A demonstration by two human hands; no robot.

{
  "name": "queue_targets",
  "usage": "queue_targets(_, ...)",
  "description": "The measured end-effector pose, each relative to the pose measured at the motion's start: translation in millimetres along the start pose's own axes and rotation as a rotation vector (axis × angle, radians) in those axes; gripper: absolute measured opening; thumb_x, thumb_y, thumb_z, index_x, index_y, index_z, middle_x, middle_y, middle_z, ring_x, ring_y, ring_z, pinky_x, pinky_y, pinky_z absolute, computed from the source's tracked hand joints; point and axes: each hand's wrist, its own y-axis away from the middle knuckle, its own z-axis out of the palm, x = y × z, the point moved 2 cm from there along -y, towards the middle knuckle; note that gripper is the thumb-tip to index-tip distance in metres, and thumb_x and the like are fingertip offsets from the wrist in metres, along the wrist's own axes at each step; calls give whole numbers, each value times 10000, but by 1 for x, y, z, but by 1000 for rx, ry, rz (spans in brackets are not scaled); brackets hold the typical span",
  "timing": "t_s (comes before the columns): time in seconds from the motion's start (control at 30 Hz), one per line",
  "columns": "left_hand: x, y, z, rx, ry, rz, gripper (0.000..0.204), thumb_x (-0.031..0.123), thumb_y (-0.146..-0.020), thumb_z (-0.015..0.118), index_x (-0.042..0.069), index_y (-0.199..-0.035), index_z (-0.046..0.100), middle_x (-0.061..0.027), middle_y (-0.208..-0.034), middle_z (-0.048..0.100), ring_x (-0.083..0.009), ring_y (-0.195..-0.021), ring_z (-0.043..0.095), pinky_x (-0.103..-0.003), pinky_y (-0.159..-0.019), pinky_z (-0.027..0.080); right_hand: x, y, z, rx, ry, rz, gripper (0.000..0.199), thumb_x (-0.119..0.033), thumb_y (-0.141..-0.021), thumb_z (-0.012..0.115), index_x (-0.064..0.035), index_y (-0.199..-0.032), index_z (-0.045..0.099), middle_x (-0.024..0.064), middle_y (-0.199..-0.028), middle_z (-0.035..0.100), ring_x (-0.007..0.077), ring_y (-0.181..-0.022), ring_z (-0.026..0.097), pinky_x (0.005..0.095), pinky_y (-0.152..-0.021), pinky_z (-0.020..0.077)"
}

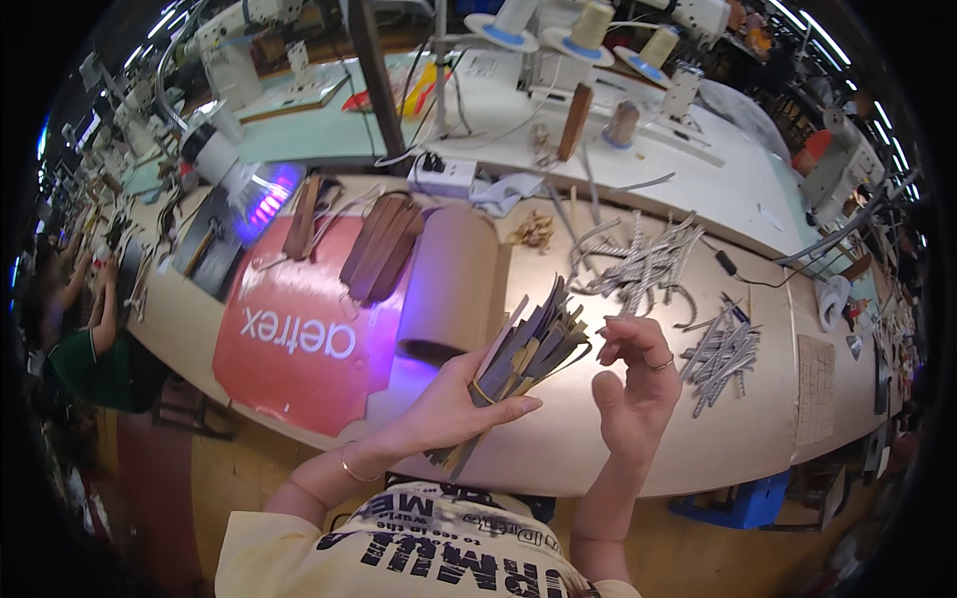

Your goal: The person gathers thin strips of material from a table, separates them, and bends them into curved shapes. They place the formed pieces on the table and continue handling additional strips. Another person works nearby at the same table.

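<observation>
My left hand [454, 407] is closed around a bundle of thin, dark grey and olive strips [533, 344], with a yellowish band around them. The strips fan out at the upper end, and their lower ends poke out below the hand. Just right of the bundle, my right hand [635, 399] is raised with its palm turned inward. Its fingers are bent and its thumb stands apart from them; I see nothing in it. Beyond my hands lies a heap of pale braided strips [643, 259]. A looser pile of grey strips [720, 349] is on the table to the right.
A large brown roll [454, 274] stands beside a red sheet [299, 329] on the tan table [588, 448]. Brown strap bundles [384, 247] rest on the sheet, near a lamp [244, 189]. Thread cones [588, 25] and sewing machines line the back. A person's arm [103, 309] shows far left.
</observation>
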Motion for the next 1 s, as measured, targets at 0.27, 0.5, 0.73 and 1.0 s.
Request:
queue_targets(0.27, -32, 27, -8, 263, -207, 73, 524, 260, -811, 806, -21, -1173, 551, -169, -984, 691, -238, -911, 694, -360, -797, 529, -9, 18, 41, -38, 495, -126, 334, -121, -695, 866, -73, -976, 690, 85, -990, 549, 196, -860, 576, 312, -723, 495)
queue_targets(0.5, -41, 30, -9, 227, -34, 83, 581, 309, -846, 768, -35, -1230, 499, -171, -1051, 657, -248, -993, 658, -373, -862, 504, -1, 29, 47, 29, 687, -405, 299, -70, -691, 861, -81, -953, 718, 81, -973, 569, 194, -814, 578, 293, -667, 494)
queue_targets(0.73, -42, 32, -10, 84, 134, -7, 651, 347, -907, 698, -67, -1307, 394, -161, -1121, 584, -219, -1068, 582, -361, -927, 465, 6, 22, 44, -31, 484, -91, 256, -18, -736, 818, -49, -967, 710, 78, -959, 596, 177, -808, 589, 287, -674, 502)
queue_targets(1.0, -34, 32, -12, -37, 286, -138, 551, 313, -916, 688, -60, -1253, 463, -93, -923, 626, -127, -762, 644, -285, -694, 543, 23, 17, 39, -145, 355, 41, 296, 1, -774, 774, -44, -1061, 715, 99, -981, 603, 188, -852, 604, 298, -740, 500)
